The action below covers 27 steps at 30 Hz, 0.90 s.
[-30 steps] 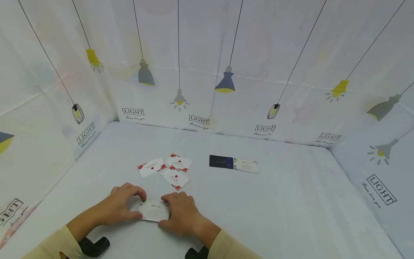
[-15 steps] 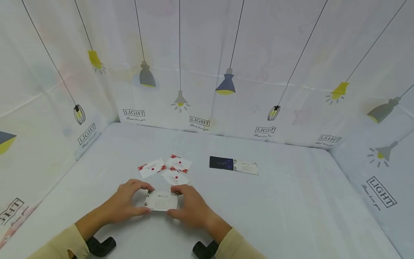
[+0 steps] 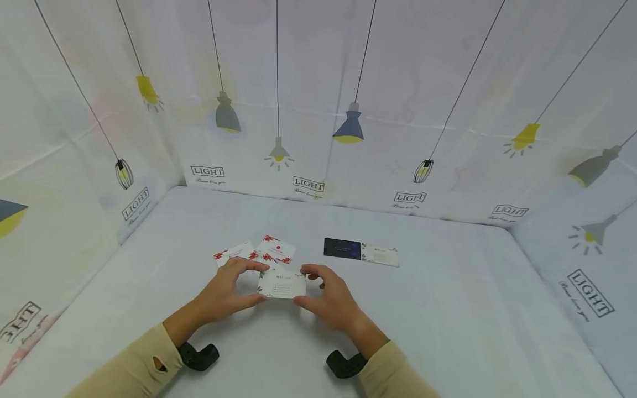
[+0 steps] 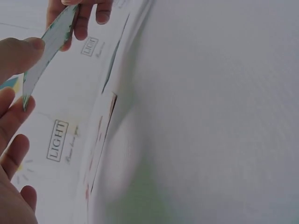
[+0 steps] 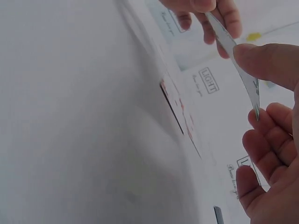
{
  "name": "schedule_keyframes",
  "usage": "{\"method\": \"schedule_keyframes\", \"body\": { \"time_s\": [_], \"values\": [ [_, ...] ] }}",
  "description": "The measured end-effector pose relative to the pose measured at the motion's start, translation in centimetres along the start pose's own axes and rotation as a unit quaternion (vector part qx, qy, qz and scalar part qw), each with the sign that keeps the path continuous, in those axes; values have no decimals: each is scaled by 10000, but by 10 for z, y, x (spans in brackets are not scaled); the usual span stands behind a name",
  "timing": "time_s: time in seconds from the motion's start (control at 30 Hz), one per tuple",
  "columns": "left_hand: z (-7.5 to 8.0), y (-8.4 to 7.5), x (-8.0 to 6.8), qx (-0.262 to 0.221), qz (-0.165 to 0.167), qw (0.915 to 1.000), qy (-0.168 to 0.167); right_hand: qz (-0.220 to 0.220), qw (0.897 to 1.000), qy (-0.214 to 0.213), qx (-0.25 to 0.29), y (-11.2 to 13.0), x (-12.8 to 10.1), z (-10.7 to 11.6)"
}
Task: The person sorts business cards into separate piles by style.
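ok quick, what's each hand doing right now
Left hand: pinches the left end of the white card, lifted off the table.
Right hand: pinches the card's right end.

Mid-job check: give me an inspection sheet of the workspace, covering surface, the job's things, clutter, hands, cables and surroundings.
Surface: table under a pale cloth; no spills seen.
Job's things: white card held off the table between both hands; red-flowered cards in a loose overlapping group just beyond it; dark card and pale card side by side, farther right.
Clutter: nothing seen.
Hands: left hand pinches the white card's left edge, right hand its right edge; a black wrist mount under each sleeve.
Cables: nothing seen.
Surroundings: white backdrop printed with hanging lamps and LIGHT labels, on three sides.
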<state>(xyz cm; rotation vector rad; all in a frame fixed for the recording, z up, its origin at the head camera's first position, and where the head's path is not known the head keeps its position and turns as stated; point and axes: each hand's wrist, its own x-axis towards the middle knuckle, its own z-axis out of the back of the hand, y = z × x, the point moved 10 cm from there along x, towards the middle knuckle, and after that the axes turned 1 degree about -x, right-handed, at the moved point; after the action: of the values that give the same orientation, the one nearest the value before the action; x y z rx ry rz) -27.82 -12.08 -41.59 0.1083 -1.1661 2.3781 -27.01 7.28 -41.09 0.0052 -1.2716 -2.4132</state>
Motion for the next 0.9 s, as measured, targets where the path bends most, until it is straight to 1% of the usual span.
{"method": "schedule_keyframes", "body": {
  "time_s": [0.1,0.23,0.4,0.5,0.73,0.9],
  "values": [
    [-7,-1,8,-66,-10,10000,31,21,9999,-70,-73,-4,0,10],
    [-15,-3,21,-30,92,9999,131,20,9996,-176,-216,-9,0,25],
    [-25,-9,41,-56,261,9993,262,24,9987,-384,-345,-19,1,44],
    [-33,-13,54,-65,298,9990,324,3,9979,-498,-423,-26,1,57],
    [-58,-23,83,-22,178,9986,505,-53,9949,-777,-645,-40,-5,83],
    [-71,-28,98,-36,243,9987,445,-271,9924,-954,-725,-49,-11,100]
  ]
}}
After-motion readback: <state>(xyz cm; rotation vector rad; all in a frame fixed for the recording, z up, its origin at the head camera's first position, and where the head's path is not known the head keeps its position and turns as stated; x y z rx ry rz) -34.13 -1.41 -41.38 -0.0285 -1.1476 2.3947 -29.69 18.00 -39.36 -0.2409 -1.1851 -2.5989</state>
